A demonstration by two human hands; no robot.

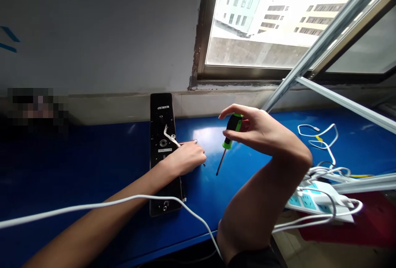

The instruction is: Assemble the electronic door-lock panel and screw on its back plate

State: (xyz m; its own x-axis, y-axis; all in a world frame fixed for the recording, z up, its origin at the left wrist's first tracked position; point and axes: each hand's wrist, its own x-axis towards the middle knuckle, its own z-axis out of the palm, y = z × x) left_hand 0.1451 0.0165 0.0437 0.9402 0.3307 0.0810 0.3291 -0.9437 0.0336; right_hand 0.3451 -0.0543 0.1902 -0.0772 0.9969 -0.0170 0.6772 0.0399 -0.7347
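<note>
My right hand (258, 129) holds a screwdriver (234, 124) with a black and green handle, fingers and thumb around the grip. Its dark tip points down and stands apart from the long black panel, over the blue table. My left hand (190, 158) is closed beside the panel's right edge, fingers curled under; what they hold, if anything, is hidden. A tiny dark piece, perhaps a screw (204, 164), shows by its fingertips. The long black panel (161, 119), which looks like a door lock body, lies under my left forearm. A white-wrapped cable (169, 136) and a brown bar with a metal end (188, 141) show at its middle.
A white cord (136, 197) crosses over my left forearm and the panel's lower end. At right, a power strip (309, 202) with tangled cables lies near metal frame bars (312, 59). The blue table (198, 202) meets a wall and window behind. A blurred-out person's part shows at far left.
</note>
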